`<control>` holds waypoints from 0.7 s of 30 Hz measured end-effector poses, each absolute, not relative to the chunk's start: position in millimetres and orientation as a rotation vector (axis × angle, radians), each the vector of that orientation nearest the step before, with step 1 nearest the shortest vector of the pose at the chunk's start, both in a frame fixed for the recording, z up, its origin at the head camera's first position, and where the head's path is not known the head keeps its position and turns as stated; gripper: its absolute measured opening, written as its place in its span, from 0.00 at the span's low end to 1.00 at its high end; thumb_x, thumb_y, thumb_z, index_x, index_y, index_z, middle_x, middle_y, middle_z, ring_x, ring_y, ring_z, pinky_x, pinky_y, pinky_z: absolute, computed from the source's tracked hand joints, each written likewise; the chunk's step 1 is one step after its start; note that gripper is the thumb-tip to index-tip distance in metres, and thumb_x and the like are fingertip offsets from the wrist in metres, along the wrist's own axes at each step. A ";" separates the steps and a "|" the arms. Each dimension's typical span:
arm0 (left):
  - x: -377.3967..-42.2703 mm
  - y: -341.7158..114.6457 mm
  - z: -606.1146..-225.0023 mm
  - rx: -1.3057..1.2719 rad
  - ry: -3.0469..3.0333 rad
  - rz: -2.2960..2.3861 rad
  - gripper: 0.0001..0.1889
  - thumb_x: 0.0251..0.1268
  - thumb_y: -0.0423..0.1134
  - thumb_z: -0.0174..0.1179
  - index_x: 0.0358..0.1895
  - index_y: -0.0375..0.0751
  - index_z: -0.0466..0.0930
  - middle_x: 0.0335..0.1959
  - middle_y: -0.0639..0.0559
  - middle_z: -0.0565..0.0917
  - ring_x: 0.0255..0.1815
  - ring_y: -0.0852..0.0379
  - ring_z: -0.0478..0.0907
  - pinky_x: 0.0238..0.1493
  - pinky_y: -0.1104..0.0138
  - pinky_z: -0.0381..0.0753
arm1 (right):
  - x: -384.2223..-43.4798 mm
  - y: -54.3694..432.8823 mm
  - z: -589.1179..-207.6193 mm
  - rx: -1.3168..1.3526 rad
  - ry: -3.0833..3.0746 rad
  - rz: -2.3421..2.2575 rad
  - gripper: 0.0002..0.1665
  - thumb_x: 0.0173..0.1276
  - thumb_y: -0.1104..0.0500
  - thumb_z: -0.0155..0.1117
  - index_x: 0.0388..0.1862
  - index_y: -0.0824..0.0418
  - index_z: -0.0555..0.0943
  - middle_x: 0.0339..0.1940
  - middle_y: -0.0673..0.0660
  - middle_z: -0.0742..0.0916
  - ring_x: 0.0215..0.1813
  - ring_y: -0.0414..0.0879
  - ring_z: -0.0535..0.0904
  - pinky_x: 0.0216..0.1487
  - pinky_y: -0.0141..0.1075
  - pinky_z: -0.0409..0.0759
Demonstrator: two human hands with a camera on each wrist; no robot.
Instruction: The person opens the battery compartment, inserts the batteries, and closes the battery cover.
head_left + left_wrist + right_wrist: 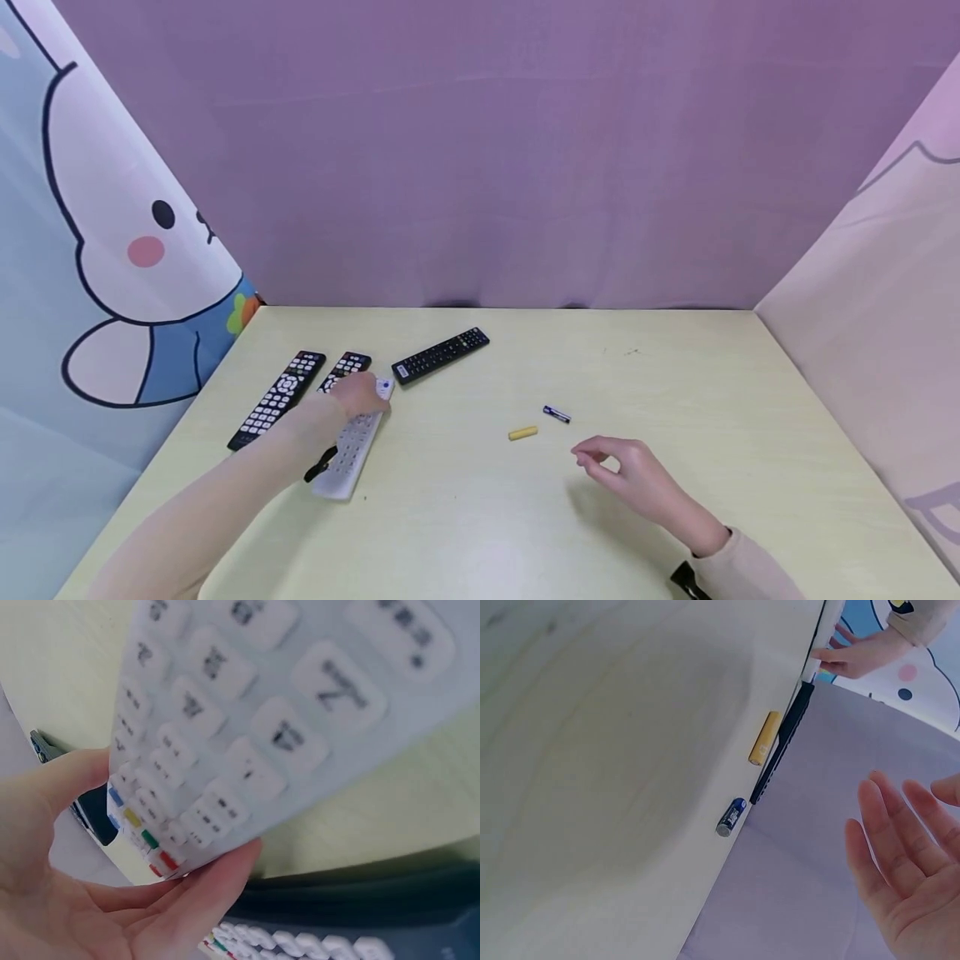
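My left hand [358, 395] grips a white remote control [347, 461] by its far end. The left wrist view shows the thumb on one edge of the white remote [225, 712] and the fingers on the other, near its coloured buttons. Close by on the left lies a black remote control [349, 363], partly hidden by that hand. My right hand [633, 477] hovers over the table with relaxed fingers and holds nothing. Just beyond its fingertips are a yellow battery [522, 433] and a dark blue battery [557, 414], both lying on their sides.
Another black remote control [277, 400] lies at the left, beside the forearm. A third black remote [440, 356] rests at an angle farther back on the pale table [675, 375]. A purple cloth [510, 183] hangs behind it, with printed cloths at both sides.
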State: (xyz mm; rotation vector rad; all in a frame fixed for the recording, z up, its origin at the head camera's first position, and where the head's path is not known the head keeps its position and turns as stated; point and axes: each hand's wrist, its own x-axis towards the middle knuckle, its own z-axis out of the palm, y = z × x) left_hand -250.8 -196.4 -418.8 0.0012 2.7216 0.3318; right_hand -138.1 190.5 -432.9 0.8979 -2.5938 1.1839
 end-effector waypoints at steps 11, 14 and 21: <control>-268.8 -182.6 -399.7 0.082 2.821 0.171 0.25 0.55 0.46 0.56 0.45 0.24 0.68 0.29 0.42 0.77 0.28 0.50 0.74 0.36 0.56 0.75 | -139.4 190.9 -432.0 0.908 -2.592 1.178 0.08 0.58 0.69 0.57 0.35 0.64 0.80 0.30 0.55 0.85 0.30 0.32 0.77 0.27 0.30 0.77; -276.3 -175.6 -398.7 0.092 2.846 0.160 0.27 0.57 0.46 0.54 0.50 0.23 0.64 0.35 0.36 0.77 0.32 0.46 0.75 0.37 0.54 0.75 | -139.5 191.1 -431.7 0.909 -2.596 1.189 0.08 0.58 0.69 0.56 0.35 0.64 0.80 0.30 0.55 0.85 0.29 0.32 0.77 0.27 0.30 0.77; -294.2 -154.2 -409.6 0.228 2.888 0.267 0.29 0.61 0.43 0.50 0.58 0.23 0.57 0.52 0.28 0.67 0.48 0.37 0.70 0.46 0.51 0.72 | -139.9 190.9 -430.6 0.900 -2.608 1.188 0.08 0.58 0.68 0.56 0.35 0.64 0.80 0.30 0.55 0.85 0.29 0.31 0.77 0.26 0.30 0.77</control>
